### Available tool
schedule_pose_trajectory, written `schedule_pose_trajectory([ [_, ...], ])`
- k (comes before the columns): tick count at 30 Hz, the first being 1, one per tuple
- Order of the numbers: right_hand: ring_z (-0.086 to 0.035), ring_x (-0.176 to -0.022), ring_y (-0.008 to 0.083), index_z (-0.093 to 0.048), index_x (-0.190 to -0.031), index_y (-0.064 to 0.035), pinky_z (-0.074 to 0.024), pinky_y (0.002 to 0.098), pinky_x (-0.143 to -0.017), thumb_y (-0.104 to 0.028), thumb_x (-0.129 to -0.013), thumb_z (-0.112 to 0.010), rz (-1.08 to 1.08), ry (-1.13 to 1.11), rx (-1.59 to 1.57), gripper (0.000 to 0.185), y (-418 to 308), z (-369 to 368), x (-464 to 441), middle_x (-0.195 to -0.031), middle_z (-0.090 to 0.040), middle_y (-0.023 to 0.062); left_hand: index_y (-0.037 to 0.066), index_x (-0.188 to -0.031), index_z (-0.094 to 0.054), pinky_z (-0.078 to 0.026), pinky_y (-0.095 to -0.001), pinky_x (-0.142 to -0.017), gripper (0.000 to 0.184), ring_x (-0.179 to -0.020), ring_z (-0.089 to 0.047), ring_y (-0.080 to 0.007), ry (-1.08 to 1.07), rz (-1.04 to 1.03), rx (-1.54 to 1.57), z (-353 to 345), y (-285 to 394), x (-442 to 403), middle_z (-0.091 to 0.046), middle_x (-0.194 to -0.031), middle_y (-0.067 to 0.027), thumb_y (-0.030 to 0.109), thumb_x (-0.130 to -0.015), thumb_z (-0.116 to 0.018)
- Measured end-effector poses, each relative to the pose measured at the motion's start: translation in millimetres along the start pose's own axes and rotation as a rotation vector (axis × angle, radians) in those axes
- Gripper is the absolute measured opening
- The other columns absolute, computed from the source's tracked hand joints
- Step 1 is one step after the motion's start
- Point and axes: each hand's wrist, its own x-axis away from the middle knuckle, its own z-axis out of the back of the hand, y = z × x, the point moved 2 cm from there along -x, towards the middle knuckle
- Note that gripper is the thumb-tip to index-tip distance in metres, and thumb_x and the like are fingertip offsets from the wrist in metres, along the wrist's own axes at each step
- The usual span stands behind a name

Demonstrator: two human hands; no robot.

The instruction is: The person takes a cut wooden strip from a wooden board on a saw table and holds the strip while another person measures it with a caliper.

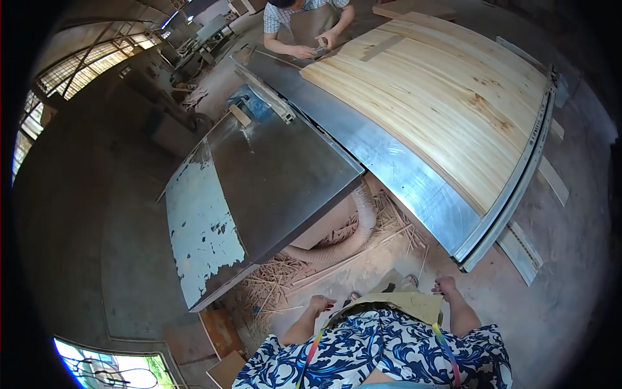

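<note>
My left hand (pixel 322 303) hangs beside my apron (pixel 402 301), fingers loosely apart and holding nothing that I can see. On the other side of the apron hangs my right hand (pixel 444 285), its fingers loosely bent and apart, also with nothing visible in it. Ahead of me, a large wooden panel (pixel 440 97) lies on the metal sliding table (pixel 402 168) of a saw. Neither hand touches the panel or the machine. The dark fixed tabletop (pixel 278 162) with a worn pale section (pixel 201 223) is ahead on the left.
Across the machine a person (pixel 308 29) holds something small near the panel's corner. A ribbed hose (pixel 363 220) curves beneath the table among wood strips (pixel 272 285) on the floor. A metal rail (pixel 518 175) edges the panel. Boards (pixel 220 337) lie at lower left.
</note>
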Motion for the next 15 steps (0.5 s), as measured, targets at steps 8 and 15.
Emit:
schedule_pose_trajectory([
  [8, -0.061, -0.052, 0.0220, -0.053, -0.076, -0.0015, -0.0487, 0.0339, -0.041, -0.015, -0.082, -0.059, 0.223, -0.129, 0.437, 0.017, 69, -10, -2, -0.059, -0.051, 0.0060, 0.004, -0.065, -0.060, -0.049, -0.0269, -0.050, 0.020, -0.061, -0.062, -0.0169, 0.000, 0.020, 0.074, 12, -36, -7, -0.063, -0.071, -0.0066, 0.016, -0.070, -0.075],
  [15, -0.059, -0.055, 0.0209, -0.057, -0.066, -0.0007, -0.0508, 0.0343, -0.050, -0.011, -0.082, -0.056, -0.055, 0.002, 0.160, 0.019, 64, -19, 50, -0.061, -0.056, 0.0090, 0.003, -0.068, -0.064, -0.048, -0.0267, -0.049, 0.017, -0.061, -0.062, -0.0165, -0.121, 0.055, 0.154, 11, -76, -34, -0.064, -0.070, -0.0071, 0.015, -0.069, -0.075],
])
